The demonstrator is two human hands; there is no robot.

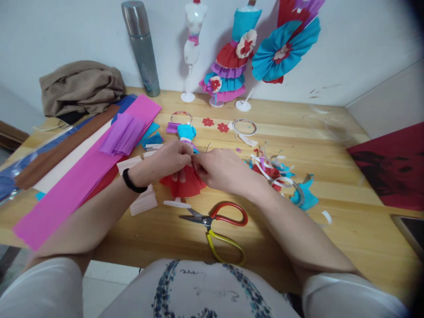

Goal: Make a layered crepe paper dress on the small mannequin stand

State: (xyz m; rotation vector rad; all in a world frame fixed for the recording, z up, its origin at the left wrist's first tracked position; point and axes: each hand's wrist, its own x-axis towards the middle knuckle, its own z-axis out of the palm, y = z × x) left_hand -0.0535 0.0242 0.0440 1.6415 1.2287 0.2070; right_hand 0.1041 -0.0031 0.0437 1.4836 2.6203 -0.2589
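Note:
A small dress-form mannequin lies between my hands, its turquoise paper top (186,132) toward the wall and its white round base (177,204) toward me. Around it flares a red crepe-paper skirt (184,184). At the skirt's upper edge, the fingers of my left hand (168,161) are closed in a pinch; a black band circles that wrist. My right hand (222,171) meets it there, thumb and fingertips pressed together on the red paper. My knuckles hide the exact pinch point. Scissors (207,222) with one red and one yellow handle lie spread just below the skirt.
Pink crepe paper (89,176) and other coloured sheets lie at left, near a brown cloth (81,84) and a thermos flask (142,48). Along the wall stand a bare mannequin (192,33) and two decorated ones. Tape rolls (244,127), red paper flowers (208,122) and scraps (270,170) lie about.

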